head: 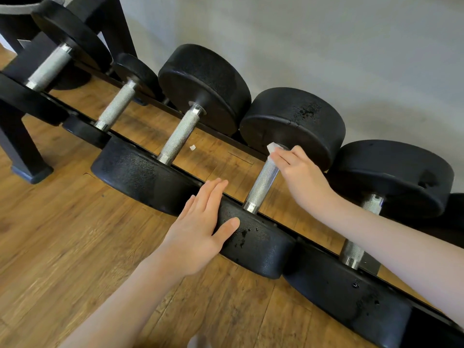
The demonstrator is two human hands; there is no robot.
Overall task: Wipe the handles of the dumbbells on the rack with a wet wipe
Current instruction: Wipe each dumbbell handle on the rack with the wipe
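Fingers of my right hand [297, 169] curl around the wet wipe [272, 147], pinching it against the far end of the dumbbell handle [262, 184], just beside the rear weight head [296, 121]. My left hand [200, 227] lies flat with fingers straight on the near weight head [256, 244], thumb pressing its top. Neighbouring dumbbells sit on the rack [326, 249] either side.

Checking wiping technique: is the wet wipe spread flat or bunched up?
Bunched. The wet wipe shows as a small crumpled wad in the right hand, pressed to the far end of the handle.
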